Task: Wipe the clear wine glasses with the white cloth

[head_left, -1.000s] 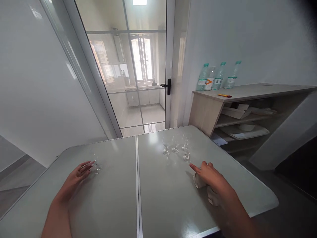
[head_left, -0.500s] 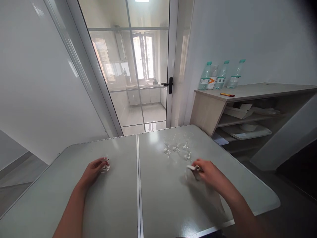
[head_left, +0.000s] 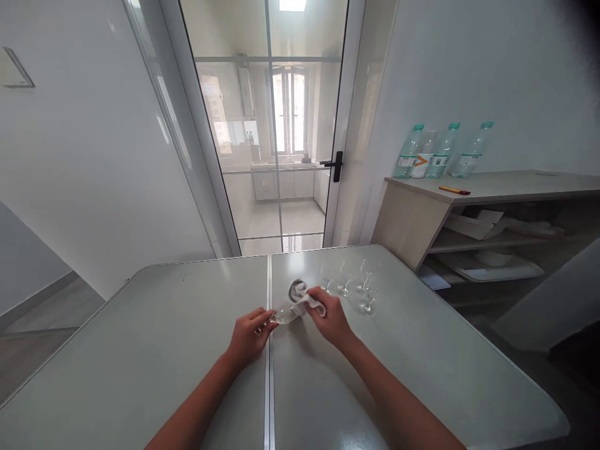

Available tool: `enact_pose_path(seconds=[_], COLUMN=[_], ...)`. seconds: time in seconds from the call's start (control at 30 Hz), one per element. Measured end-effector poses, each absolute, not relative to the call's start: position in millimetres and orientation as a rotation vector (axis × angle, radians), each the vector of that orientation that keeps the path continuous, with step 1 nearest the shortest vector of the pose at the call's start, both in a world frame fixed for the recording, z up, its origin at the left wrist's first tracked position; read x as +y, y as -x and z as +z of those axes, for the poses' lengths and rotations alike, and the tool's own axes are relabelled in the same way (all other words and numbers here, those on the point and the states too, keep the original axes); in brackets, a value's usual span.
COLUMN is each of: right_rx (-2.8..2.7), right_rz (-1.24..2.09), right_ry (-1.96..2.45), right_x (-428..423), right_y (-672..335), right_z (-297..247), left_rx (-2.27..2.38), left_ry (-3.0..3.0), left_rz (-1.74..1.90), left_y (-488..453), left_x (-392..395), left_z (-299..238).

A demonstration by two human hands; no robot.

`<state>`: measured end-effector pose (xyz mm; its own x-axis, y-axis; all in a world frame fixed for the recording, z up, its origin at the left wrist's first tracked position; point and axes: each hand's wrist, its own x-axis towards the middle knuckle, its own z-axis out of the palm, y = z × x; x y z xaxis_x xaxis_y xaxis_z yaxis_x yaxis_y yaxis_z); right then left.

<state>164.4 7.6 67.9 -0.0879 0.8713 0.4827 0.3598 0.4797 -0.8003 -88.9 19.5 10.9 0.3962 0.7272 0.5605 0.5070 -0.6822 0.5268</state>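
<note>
Near the table's centre seam, my left hand [head_left: 252, 333] pinches a clear stemmed glass [head_left: 285, 314] by its stem end. The glass lies tipped sideways, bowl to the right. My right hand [head_left: 330, 317] grips a bunched white cloth [head_left: 310, 301] with a dark patch at its far side. The cloth is at the glass's bowl and hides part of its rim; whether it reaches inside I cannot tell. Just beyond my right hand stand several more clear stemmed glasses [head_left: 344, 284], one partly behind the fingers.
The pale table [head_left: 187, 312] has a metal seam down its middle. At right stands a wooden shelf unit [head_left: 412, 219] with plastic bottles [head_left: 440, 153] and a yellow-red pen-like item [head_left: 454, 190] on top. A glass door [head_left: 281, 206] is behind the table.
Both hands have come together at the table's middle: the left moved right with the stemmed glass, the right moved left with the cloth, which now meets the glass. The camera view has shifted slightly.
</note>
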Motion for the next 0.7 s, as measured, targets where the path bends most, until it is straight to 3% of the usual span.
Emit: enact_pose_path(seconds=[0.37, 0.7], right_rx=[-1.895, -2.128], right_rz=[1.093, 0.851], right_ry=[0.972, 0.824], right_x=[-7.7, -12.7], right_y=[-172.7, -165.7], right_z=[61.7, 51.5], left_rx=[0.988, 0.857], left_ry=[-2.919, -2.236], left_rz=[1.171, 1.049], left_y=[88.5, 82.7], left_x=[22.6, 9.8], left_z=[-5.3, 21.7])
